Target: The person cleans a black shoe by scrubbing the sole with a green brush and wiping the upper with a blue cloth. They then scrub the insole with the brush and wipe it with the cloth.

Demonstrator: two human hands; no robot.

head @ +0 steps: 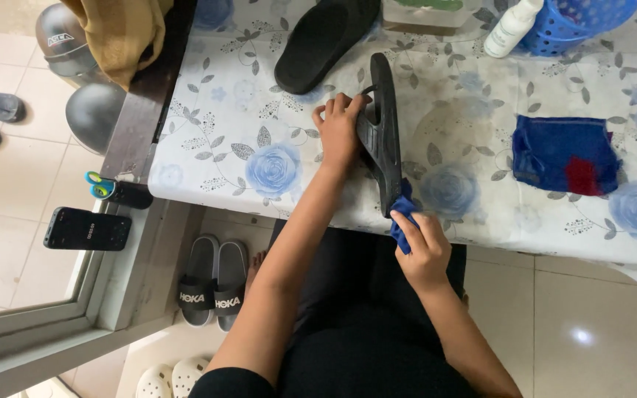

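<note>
My left hand grips a black flip-flop sandal that stands on its edge on the flower-patterned table. Its heel end points toward me. My right hand holds a small blue cloth pressed against that heel end at the table's near edge. A second black sandal lies flat farther back on the table.
A folded blue and red cloth lies at the right. A white bottle and a blue basket stand at the back. A phone and scissors rest on the window ledge. Slides sit on the floor.
</note>
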